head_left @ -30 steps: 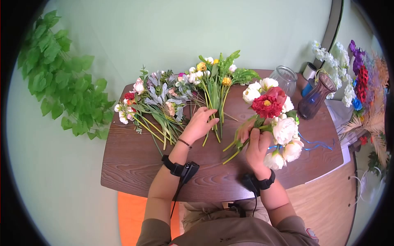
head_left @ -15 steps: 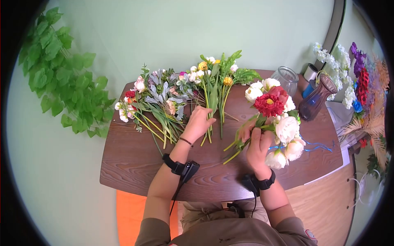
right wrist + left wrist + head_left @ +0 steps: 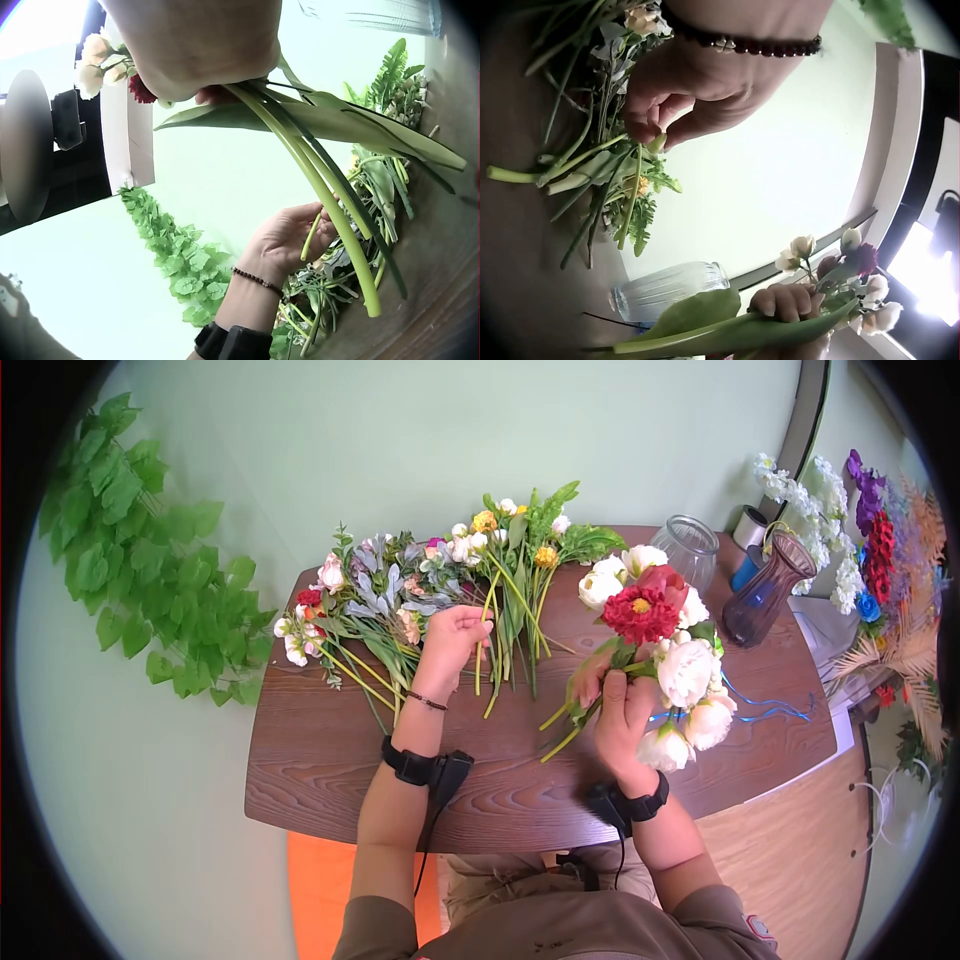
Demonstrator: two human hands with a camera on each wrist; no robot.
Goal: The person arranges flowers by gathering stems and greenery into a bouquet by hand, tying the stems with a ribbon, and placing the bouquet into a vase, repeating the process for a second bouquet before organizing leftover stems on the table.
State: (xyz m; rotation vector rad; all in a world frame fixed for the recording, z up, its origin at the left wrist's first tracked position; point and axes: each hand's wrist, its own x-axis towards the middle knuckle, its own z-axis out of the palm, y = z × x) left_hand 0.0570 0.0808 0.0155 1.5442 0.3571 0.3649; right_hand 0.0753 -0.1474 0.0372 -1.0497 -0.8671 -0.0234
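Note:
With thumb and fingertips the left hand [image 3: 455,645] pinches a green stem [image 3: 488,600] above the pile of cut flowers; the left wrist view shows the same stem [image 3: 634,199] hanging from the fingertips. At the right, the right hand [image 3: 622,710] grips a bouquet of white peonies [image 3: 686,672] and a red flower [image 3: 640,614], its stems [image 3: 562,744] pointing down to the left. Those thick stems [image 3: 330,202] and a long leaf [image 3: 225,118] come out below the right hand in the right wrist view.
Grey-leaved flowers [image 3: 375,585] lie on the table's left, yellow flowers with ferns [image 3: 550,515] at the back. A clear glass vase [image 3: 690,550] and a purple vase [image 3: 768,590] stand back right. Blue ribbon [image 3: 775,710] lies beside the bouquet. Green vines [image 3: 130,550] hang on the wall.
The left hand has moved slightly left and up and now pinches a stem, which is raised and tilted among the others. The right hand keeps its grip on the bouquet, almost unmoved.

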